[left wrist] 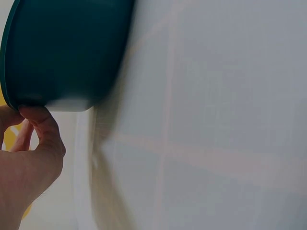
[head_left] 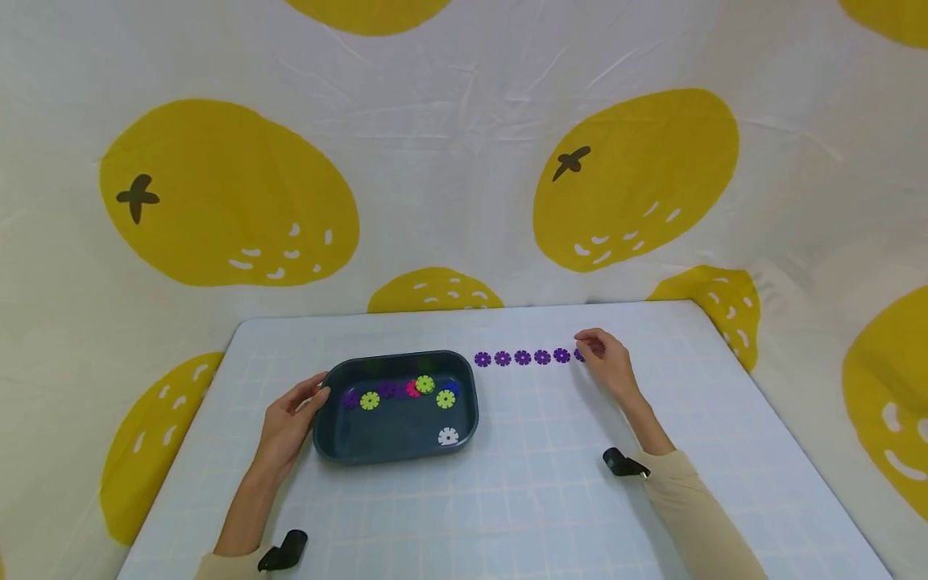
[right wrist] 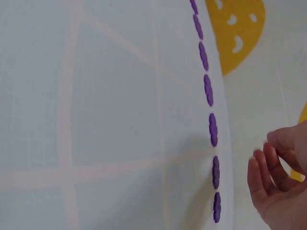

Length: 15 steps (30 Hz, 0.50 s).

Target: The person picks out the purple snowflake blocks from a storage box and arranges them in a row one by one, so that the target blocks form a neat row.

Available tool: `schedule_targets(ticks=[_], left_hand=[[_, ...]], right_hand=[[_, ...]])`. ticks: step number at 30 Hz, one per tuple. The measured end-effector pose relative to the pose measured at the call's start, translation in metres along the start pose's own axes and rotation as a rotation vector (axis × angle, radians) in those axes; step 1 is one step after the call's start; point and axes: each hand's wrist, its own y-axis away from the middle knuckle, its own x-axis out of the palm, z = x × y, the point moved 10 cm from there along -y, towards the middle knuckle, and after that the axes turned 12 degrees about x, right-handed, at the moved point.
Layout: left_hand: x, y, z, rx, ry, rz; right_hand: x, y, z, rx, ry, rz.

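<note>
My left hand (head_left: 285,425) holds the left end of a dark teal tray (head_left: 395,452), thumb and fingers at its rim in the left wrist view. Inside lie several flower-shaped discs: purple, a pink disc (head_left: 412,388), a blue disc (head_left: 451,387), yellow-green ones such as this disc (head_left: 370,400), and a white disc (head_left: 448,436). To the right of the tray runs a straight row of purple discs (head_left: 523,358). Over its right end hovers my right hand (head_left: 609,364), fingers loosely bent. No disc shows between its fingers (right wrist: 257,179) in the right wrist view.
The table (head_left: 522,507) has a pale blue checked cover. Its far edge lies just behind the purple row, against a white cloth (head_left: 449,185) with large yellow fruit prints. A black wrist device (head_left: 284,551) is on the left sleeve, another device (head_left: 623,462) on the right.
</note>
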Motion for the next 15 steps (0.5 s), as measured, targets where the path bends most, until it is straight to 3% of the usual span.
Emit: schedule_targets(ticks=[15], left_hand=[[0.001,0.000,-0.003,0.010,0.002,-0.002]], right_hand=[[0.030,0.015,0.054,-0.096,-0.046,0.068]])
